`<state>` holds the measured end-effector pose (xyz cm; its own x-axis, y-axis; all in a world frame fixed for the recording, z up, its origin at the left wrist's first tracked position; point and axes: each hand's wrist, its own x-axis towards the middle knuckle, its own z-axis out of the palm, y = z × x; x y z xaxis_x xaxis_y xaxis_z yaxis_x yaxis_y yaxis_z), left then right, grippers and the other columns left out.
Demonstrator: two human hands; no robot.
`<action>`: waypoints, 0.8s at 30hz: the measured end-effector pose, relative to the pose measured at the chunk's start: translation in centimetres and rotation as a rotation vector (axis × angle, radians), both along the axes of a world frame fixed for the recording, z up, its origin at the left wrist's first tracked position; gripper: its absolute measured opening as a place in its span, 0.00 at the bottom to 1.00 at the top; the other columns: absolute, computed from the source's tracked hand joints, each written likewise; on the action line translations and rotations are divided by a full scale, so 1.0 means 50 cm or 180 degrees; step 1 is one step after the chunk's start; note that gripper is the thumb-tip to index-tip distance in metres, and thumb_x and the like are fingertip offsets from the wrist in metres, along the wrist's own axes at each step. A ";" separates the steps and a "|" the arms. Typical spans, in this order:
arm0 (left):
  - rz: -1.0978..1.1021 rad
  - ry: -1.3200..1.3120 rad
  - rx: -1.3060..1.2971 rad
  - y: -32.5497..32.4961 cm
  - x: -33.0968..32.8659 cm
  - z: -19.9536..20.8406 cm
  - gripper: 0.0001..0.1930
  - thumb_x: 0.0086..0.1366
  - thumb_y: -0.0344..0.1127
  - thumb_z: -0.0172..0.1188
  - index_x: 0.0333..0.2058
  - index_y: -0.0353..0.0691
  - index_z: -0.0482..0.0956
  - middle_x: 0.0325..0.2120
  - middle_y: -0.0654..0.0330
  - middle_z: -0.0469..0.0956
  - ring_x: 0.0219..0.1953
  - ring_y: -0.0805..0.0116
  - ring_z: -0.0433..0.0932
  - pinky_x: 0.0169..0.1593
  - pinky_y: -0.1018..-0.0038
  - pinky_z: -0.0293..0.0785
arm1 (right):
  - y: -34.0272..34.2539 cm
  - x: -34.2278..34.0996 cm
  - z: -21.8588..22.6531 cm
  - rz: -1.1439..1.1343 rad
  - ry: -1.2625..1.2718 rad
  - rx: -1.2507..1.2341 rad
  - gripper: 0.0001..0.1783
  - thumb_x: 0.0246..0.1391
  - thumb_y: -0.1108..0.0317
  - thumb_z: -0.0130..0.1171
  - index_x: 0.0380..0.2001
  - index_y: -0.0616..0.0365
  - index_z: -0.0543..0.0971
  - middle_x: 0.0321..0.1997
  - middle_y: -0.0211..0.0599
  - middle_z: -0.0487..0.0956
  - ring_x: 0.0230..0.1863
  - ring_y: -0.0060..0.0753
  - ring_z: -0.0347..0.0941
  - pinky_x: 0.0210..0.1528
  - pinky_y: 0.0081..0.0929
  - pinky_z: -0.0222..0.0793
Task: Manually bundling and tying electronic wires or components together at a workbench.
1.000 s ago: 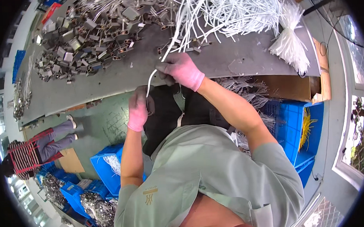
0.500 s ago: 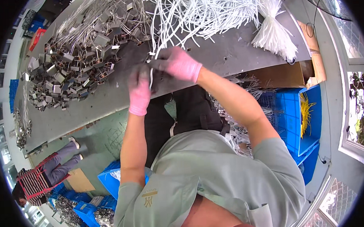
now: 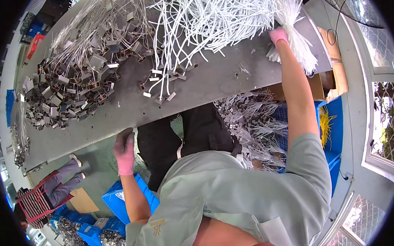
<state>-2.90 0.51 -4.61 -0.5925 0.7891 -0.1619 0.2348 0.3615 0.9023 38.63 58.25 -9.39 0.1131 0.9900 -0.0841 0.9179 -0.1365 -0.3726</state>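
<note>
My right hand (image 3: 279,35), in a pink glove with a grey palm, is stretched to the far right side of the table. It touches the left side of a bundle of thin white tubes (image 3: 292,28); its fingers are hidden there. My left hand (image 3: 125,151), gloved alike, hovers by the table's front edge with its fingers loosely extended and nothing visible in them. Between the hands, several small metal parts (image 3: 159,100) with long white sleeved leads lie on the table. Their leads run back into a large heap of white tubes (image 3: 227,20).
The grey table (image 3: 213,85) carries a pile of metal parts with bare wires (image 3: 66,91) at left. Under it are more wired parts (image 3: 249,120) and a cardboard box (image 3: 327,84). A blue crate (image 3: 336,136) stands right; another person (image 3: 46,191) is at lower left.
My hands have parted. The right went from the table's middle to the tube bundle at far right; the left drew back past the front edge. The white-sleeved lead they handled is no longer in the left.
</note>
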 end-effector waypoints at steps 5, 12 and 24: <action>-0.0040 0.0062 -0.0100 -0.012 0.002 -0.004 0.12 0.65 0.31 0.53 0.45 0.32 0.75 0.39 0.59 0.78 0.43 0.70 0.76 0.48 0.75 0.70 | 0.029 0.035 -0.025 0.2161 -0.2525 0.0103 0.18 0.55 0.58 0.48 0.39 0.58 0.80 0.43 0.48 0.79 0.48 0.52 0.74 0.49 0.43 0.70; -0.0107 0.0465 0.0036 0.010 0.012 0.018 0.12 0.62 0.34 0.57 0.40 0.33 0.78 0.34 0.57 0.80 0.37 0.72 0.76 0.45 0.75 0.71 | -0.275 -0.032 0.082 0.0326 0.3233 -0.1650 0.12 0.53 0.63 0.60 0.23 0.60 0.78 0.16 0.28 0.71 0.14 0.22 0.63 0.18 0.22 0.58; 0.0038 0.2186 0.0892 0.132 0.008 0.139 0.17 0.57 0.34 0.61 0.45 0.37 0.75 0.41 0.52 0.77 0.45 0.54 0.75 0.49 0.65 0.70 | -0.584 -0.155 0.110 0.1172 0.3438 -0.2369 0.16 0.58 0.63 0.53 0.41 0.66 0.77 0.28 0.35 0.78 0.25 0.26 0.73 0.28 0.21 0.70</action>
